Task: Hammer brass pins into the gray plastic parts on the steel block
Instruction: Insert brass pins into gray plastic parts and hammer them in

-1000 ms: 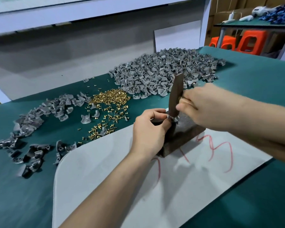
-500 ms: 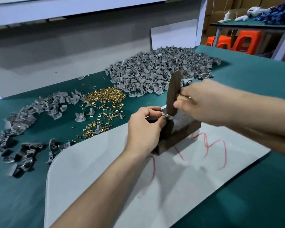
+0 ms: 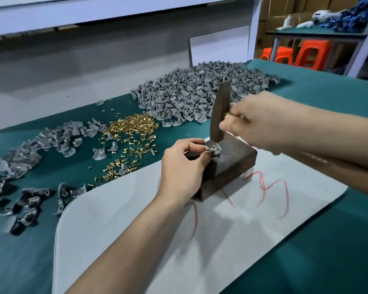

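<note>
- The left hand (image 3: 183,166) rested against the near-left side of the steel block (image 3: 232,166). Its thumb and forefinger pinched a small gray plastic part (image 3: 213,150) on the block's top face.
- The right hand (image 3: 257,122) came in from three o'clock, fingers curled round a dark flat bar (image 3: 220,111). It held the bar nearly upright, and the hand was blurred.
- The bar's lower end stood at the far edge of the block's top, just beyond the pinched part. Whether it touched the part could not be told.
- The block sat on a white sheet (image 3: 157,240) marked with a red scrawl (image 3: 272,194), which ran from the block toward four o'clock.
- The sheet lay on a green table (image 3: 327,262).
- Loose brass pins (image 3: 134,126) lay in a heap at ten o'clock from the block, with strays trailing toward the sheet's edge.
- A large pile of gray parts (image 3: 200,94) lay at twelve o'clock, behind the bar.
- A smaller spread of gray parts (image 3: 57,139) lay at nine to ten o'clock, beyond the pins.
- Darker parts (image 3: 19,200) lay at eight o'clock, near the table's left edge.
- Orange stools (image 3: 308,53) stood far off at one o'clock, under another table.
</note>
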### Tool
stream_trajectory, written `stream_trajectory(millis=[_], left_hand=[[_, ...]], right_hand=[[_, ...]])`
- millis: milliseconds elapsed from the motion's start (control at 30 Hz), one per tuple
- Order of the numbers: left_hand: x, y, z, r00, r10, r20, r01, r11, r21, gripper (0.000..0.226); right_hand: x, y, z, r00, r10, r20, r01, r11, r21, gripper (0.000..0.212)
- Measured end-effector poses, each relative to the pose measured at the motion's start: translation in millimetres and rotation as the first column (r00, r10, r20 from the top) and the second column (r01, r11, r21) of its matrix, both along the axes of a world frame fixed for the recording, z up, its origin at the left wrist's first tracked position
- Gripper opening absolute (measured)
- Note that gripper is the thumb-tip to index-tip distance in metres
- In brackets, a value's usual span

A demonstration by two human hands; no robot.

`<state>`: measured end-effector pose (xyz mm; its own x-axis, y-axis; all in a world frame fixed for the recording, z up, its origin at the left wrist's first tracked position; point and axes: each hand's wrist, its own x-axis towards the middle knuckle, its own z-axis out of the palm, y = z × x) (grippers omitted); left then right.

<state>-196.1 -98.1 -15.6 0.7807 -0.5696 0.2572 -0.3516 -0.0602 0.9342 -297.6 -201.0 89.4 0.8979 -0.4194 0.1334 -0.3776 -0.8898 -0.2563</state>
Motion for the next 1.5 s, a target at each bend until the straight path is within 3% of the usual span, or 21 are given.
stream_trajectory(millis=[67,167,233,300,367,467,533,600,733,833,900,1033,1133,1167,1267,1333,1400,1500], left_hand=[[1,-2,0,1.000,-0.004,0.000,0.004,1.000,-0.005,0.016],[0,-1,0,1.000,-0.003,-0.029,0.002,1.000,-0.012,0.016],[-1,-2,0,1.000,-0.002,-0.025,0.002,1.000,-0.006,0.020],[0,-2,0,1.000,0.003,-0.027,-0.003,1.000,-0.005,0.018],[-1,-2,0,0.999,0.011,-0.037,-0.011,1.000,-0.013,0.017],[-2,1,0,0.999,0.012,-0.042,-0.013,1.000,-0.022,0.023],[-3,1,-1,0.999,0.013,-0.044,-0.014,1.000,-0.024,0.024],[-4,2,0,0.999,0.010,-0.051,-0.011,1.000,-0.014,0.022],[-2,9,10,0.989,-0.033,-0.143,0.046,0.995,0.090,0.016],[10,10,31,0.967,-0.038,-0.251,0.087,0.978,0.188,0.010],[26,-8,57,0.979,-0.009,-0.205,0.060,0.968,0.244,0.005],[70,-74,101,0.993,0.082,-0.079,-0.059,0.964,0.261,0.019],[117,-105,97,0.979,0.096,0.180,-0.172,0.860,0.480,0.045],[134,-102,91,0.959,0.097,0.266,-0.241,0.772,0.588,0.053],[177,-61,61,0.902,0.133,0.410,-0.428,0.390,0.815,0.066],[190,-27,43,0.909,0.165,0.383,-0.415,0.260,0.872,0.063],[188,-3,31,0.923,0.153,0.352,-0.383,0.287,0.878,0.047],[182,10,27,0.890,0.203,0.407,-0.455,0.439,0.775,0.022]], right_hand=[[0,0,2,0.999,0.013,0.034,-0.012,1.000,-0.019,0.040],[2,1,2,0.996,0.057,-0.076,-0.058,0.998,-0.009,0.040],[1,-10,9,0.999,0.039,0.034,-0.043,0.994,0.104,0.041],[4,-30,14,0.965,-0.051,0.259,-0.024,0.960,0.278,0.040],[11,-50,7,0.914,-0.187,0.361,-0.004,0.884,0.467,0.039],[18,-72,-27,0.914,-0.332,0.232,0.031,0.628,0.777,0.036],[15,-82,-53,0.924,-0.353,0.145,0.050,0.489,0.871,0.032],[9,-86,-72,0.940,-0.329,0.094,0.070,0.455,0.888,0.030],[-1,-82,-77,0.979,-0.205,0.020,0.111,0.609,0.785,0.036],[-1,-79,-76,0.983,-0.179,-0.042,0.178,0.874,0.452,0.046],[-1,-82,-75,0.978,-0.206,-0.042,0.209,0.944,0.256,0.051],[1,-84,-76,0.971,-0.226,-0.079,0.235,0.963,0.132,0.046],[1,-83,-80,0.965,-0.248,-0.082,0.253,0.966,0.060,0.050],[1,-84,-80,0.963,-0.262,-0.069,0.266,0.961,0.070,0.052],[0,-88,-80,0.960,-0.271,-0.064,0.276,0.958,0.073,0.054],[1,-89,-82,0.962,-0.264,-0.064,0.268,0.961,0.062,0.054],[1,-91,-83,0.965,-0.256,-0.065,0.259,0.964,0.052,0.054],[1,-94,-86,0.967,-0.249,-0.057,0.251,0.968,0.030,0.056]])
